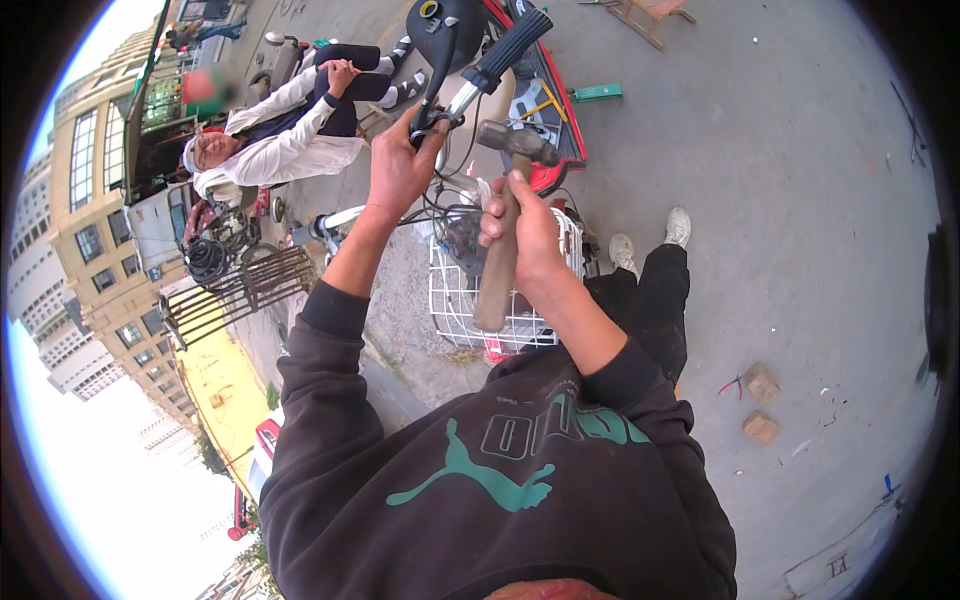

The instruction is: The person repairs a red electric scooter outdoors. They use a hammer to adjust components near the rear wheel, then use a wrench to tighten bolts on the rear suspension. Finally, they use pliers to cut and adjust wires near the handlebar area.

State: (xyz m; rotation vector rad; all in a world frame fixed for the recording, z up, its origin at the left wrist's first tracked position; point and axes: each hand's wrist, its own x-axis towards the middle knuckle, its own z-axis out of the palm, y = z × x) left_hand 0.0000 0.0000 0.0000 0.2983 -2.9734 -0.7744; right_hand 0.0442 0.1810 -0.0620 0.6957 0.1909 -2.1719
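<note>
seated person in white (275, 140), white wire basket (455, 300), two stones (760, 405)

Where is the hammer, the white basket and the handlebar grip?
hammer (497, 270), head view, on its wooden handle.
white basket (450, 300), head view, on its wire side.
handlebar grip (512, 42), head view, on the dark rubber.

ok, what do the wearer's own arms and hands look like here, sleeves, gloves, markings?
Both hands are bare: no gloves, rings or watch visible on the left hand or the right hand. Both forearms are uncovered, with the sleeves of a dark brown-black sweatshirt pushed up toward the elbows and ending in ribbed black cuffs. The sweatshirt's chest carries a teal-green graphic.
</note>
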